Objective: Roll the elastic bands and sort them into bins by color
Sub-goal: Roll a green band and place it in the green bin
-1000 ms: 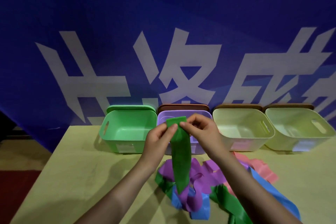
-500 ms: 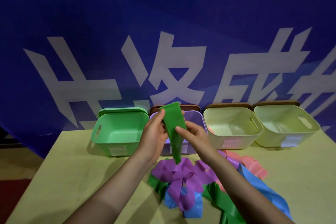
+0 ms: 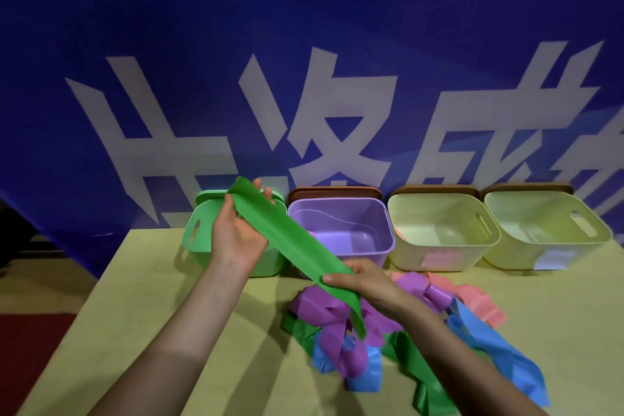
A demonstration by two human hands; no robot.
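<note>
Head view: 4 plastic bins in a row at the back of the yellow table (image 3: 101, 331): 1 green bin (image 3: 199, 230), 1 purple bin (image 3: 341, 230), 2 cream bins (image 3: 439, 233) (image 3: 543, 230); no rolled bands visible inside any. Left hand (image 3: 236, 233) pinches the upper end of 1 flat green elastic band (image 3: 293, 240); right hand (image 3: 361, 280) pinches its lower part, thumb on top. Band stretched diagonally above the loose pile of purple, blue, green, pink bands (image 3: 337, 341).

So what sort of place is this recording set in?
Probably a staged recording or demo station, not a home: a big blue banner with large white characters hangs behind a plain table, and four labelled bins stand in a row.
</note>
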